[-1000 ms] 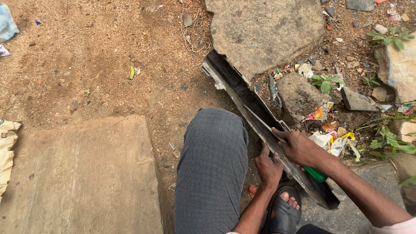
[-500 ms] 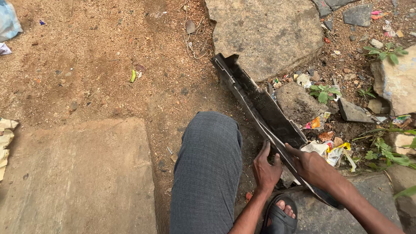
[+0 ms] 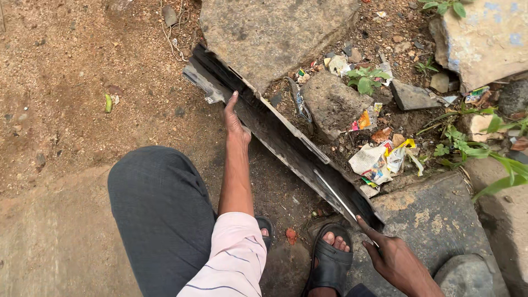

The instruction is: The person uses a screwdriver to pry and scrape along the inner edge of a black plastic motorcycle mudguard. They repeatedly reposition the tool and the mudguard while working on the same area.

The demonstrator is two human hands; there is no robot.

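A long, dirty black metal channel lies slantwise on the ground, from a big flat stone at the top down to my sandalled foot. My left hand reaches up and rests flat on its upper part, fingers stretched along the near edge. My right hand touches the channel's lower end with its fingertips, fingers apart. Neither hand wraps around it. My grey-trousered knee is bent at the bottom left.
A large flat stone sits behind the channel's top end. Smaller stones, paper and plastic litter and green weeds fill the right side. A concrete slab lies at the lower left, bare soil above it.
My left hand has moved from the channel's lower part up to its upper part. My right hand has slid down to the lower end. The camera has come closer.
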